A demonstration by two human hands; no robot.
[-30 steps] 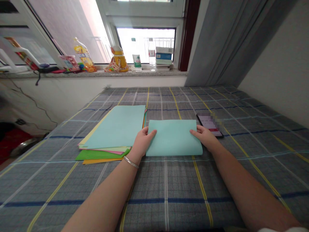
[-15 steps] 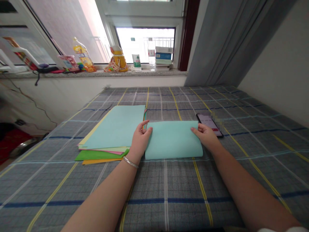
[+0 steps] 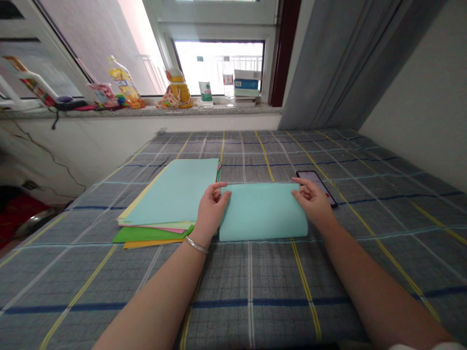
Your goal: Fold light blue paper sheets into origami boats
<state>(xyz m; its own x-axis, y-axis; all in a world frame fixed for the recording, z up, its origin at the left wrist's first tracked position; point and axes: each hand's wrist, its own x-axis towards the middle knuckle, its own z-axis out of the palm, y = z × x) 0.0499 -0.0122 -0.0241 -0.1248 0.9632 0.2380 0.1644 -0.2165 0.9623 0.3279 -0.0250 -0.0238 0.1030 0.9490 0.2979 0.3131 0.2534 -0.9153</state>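
Folded light-blue sheet (image 3: 262, 211) lies flat on the plaid bed cover (image 3: 255, 291), centre of view, long axis running left to right, far edge straight and the near edge towards the person. Left hand (image 3: 210, 209) sits at the sheet's left end: thumb lies on top of the paper, the other fingers curled at the far-left corner; cannot tell whether any of them reach under the edge. Right hand (image 3: 312, 201) rests on the far-right corner, fingers loosely apart and laid flat on the paper, gripping nothing. Each hand covers its own end, so the sheet spans the gap between them; neither is clearly nearer. Stack of coloured paper (image 3: 160, 204) lies just left of the sheet, touching or almost touching the left hand. Phone (image 3: 323, 184) lies just beyond the right fingertips, partly hidden by them. Bracelet (image 3: 196, 244) on the left wrist. Bottles and boxes stand on the window sill (image 3: 219, 111), well apart at the far side.
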